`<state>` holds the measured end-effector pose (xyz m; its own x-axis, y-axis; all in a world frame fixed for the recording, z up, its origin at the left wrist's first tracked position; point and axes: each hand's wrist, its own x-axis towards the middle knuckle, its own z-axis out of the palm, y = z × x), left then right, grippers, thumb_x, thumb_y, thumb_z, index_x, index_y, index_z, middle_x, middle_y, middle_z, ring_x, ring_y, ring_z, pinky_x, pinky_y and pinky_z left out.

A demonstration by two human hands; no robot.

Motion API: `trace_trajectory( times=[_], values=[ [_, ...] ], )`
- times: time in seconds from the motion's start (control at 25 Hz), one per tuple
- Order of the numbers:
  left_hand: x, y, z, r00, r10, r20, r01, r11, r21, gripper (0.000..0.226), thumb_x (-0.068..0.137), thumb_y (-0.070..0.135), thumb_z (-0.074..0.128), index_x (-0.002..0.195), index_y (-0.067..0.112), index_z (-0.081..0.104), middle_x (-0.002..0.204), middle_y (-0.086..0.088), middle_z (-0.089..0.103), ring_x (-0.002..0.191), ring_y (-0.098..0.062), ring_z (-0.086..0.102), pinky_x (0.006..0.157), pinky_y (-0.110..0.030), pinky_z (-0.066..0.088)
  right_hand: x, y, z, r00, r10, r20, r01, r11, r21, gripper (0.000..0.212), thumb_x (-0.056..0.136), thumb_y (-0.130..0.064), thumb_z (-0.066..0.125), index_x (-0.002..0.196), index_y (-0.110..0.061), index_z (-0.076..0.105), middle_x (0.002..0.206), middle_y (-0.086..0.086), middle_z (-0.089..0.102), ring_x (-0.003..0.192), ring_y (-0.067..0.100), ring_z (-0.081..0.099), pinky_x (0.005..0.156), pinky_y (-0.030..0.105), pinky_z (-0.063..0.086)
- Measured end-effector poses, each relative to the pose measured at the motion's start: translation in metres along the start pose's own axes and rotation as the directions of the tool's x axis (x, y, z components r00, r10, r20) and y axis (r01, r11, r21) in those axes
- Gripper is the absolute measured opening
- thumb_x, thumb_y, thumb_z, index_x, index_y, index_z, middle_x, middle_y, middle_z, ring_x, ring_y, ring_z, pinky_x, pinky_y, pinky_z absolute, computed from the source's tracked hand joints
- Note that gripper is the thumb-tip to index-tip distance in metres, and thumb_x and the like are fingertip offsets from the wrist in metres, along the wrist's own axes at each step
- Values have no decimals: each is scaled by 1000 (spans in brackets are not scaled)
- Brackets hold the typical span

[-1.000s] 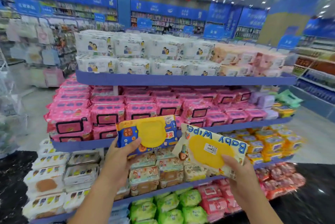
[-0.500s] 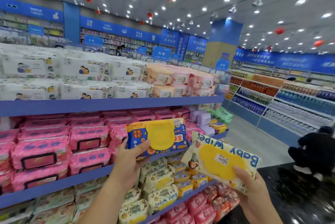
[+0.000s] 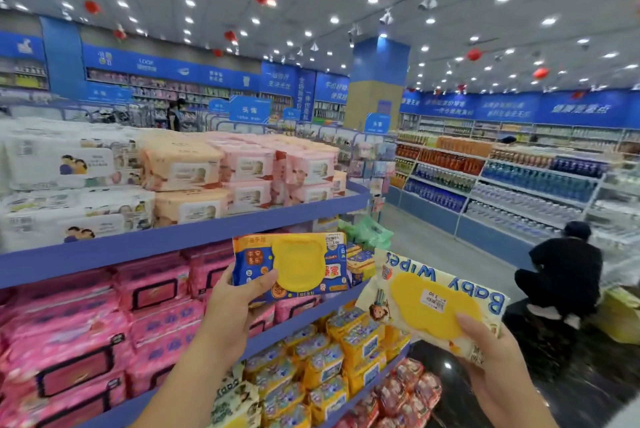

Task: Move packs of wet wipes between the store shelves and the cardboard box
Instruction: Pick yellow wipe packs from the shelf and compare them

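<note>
My left hand (image 3: 232,310) grips a blue pack of wet wipes (image 3: 291,266) with a yellow lid, held upright in front of the blue store shelves (image 3: 180,237). My right hand (image 3: 491,358) holds a cream "Baby Wipes" pack (image 3: 431,303) with a yellow lid and a price sticker, tilted and upside down, out past the shelf end. Pink packs (image 3: 83,341) fill the middle shelf, white packs (image 3: 69,164) and peach packs (image 3: 183,164) the top one. No cardboard box can be made out for certain.
A person in black (image 3: 564,272) crouches on the dark floor at the right, beside a yellowish carton (image 3: 620,317). Long shelves of bottles (image 3: 502,178) line the aisle beyond. Yellow and red packs (image 3: 332,365) fill the lower shelf end.
The view has swung right and upward, from facing the shelves to looking past their end down the aisle. Both hands keep their packs, now nearer the shelf end; the crouching person has come into view.
</note>
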<state>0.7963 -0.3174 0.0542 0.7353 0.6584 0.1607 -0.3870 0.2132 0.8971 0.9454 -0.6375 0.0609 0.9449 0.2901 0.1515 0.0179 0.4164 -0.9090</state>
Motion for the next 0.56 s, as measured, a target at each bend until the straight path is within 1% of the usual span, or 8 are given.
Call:
trace_trajectory(
  times=[0.08, 0.16, 0.28, 0.36, 0.4, 0.44, 0.48, 0.56],
  values=[
    [19, -18, 22, 1000, 13, -29, -12, 1000, 27, 54, 69, 21, 81, 121, 15, 67, 114, -14, 74, 96, -33, 70, 90, -52, 55, 40, 6, -23, 1000, 10, 6, -10, 1000, 6, 53, 72, -15, 69, 124, -10, 62, 112, 15, 74, 93, 35, 74, 67, 39, 63],
    [36, -40, 45, 998, 32, -54, -29, 998, 64, 57, 67, 22, 83, 121, 15, 67, 114, -14, 74, 97, -34, 69, 84, -47, 55, 81, 13, -46, 998, 50, 35, -50, 999, 8, 53, 71, -13, 70, 123, -7, 62, 108, 17, 75, 89, 36, 74, 63, 39, 63],
    [61, -74, 87, 991, 68, -119, -57, 994, 97, 62, 64, 16, 92, 120, 15, 67, 109, -13, 75, 91, -33, 71, 77, -42, 56, 148, 14, -80, 986, 113, 123, -112, 994, -18, 57, 66, -9, 76, 120, -1, 61, 102, 19, 76, 85, 37, 75, 58, 36, 62],
    [75, -97, 117, 979, 87, -182, -68, 991, 112, 53, 70, 11, 88, 119, 14, 66, 104, -12, 75, 83, -28, 73, 72, -39, 56, 193, 11, -99, 972, 137, 190, -131, 990, -44, 66, 58, -9, 84, 119, -1, 61, 104, 19, 75, 87, 36, 75, 60, 34, 62],
    [81, -109, 132, 973, 84, -215, -61, 992, 111, 47, 76, 9, 83, 119, 14, 66, 103, -11, 76, 80, -26, 74, 71, -38, 55, 215, 9, -109, 965, 161, 209, -154, 987, -47, 65, 59, -10, 83, 119, -1, 61, 103, 18, 76, 86, 34, 75, 59, 33, 61],
    [86, -119, 146, 967, 81, -243, -57, 993, 104, 44, 79, 8, 80, 120, 13, 65, 102, -10, 76, 79, -26, 74, 71, -38, 55, 236, 7, -118, 957, 182, 226, -177, 983, -44, 60, 62, -9, 79, 119, 0, 61, 102, 17, 76, 83, 32, 76, 58, 32, 61],
    [91, -128, 158, 961, 80, -265, -55, 993, 101, 46, 78, 10, 82, 121, 13, 65, 103, -11, 76, 81, -27, 75, 73, -40, 56, 258, 5, -124, 948, 202, 247, -199, 979, -40, 55, 66, -8, 74, 119, 0, 61, 99, 17, 76, 80, 31, 76, 56, 31, 60],
    [106, -144, 180, 949, 74, -306, -42, 993, 110, 61, 67, 24, 92, 121, 16, 66, 109, -14, 75, 90, -34, 73, 81, -49, 58, 302, 4, -135, 926, 243, 289, -237, 970, -56, 51, 67, -6, 70, 117, 0, 61, 95, 16, 77, 75, 29, 76, 52, 30, 59]
  ],
)
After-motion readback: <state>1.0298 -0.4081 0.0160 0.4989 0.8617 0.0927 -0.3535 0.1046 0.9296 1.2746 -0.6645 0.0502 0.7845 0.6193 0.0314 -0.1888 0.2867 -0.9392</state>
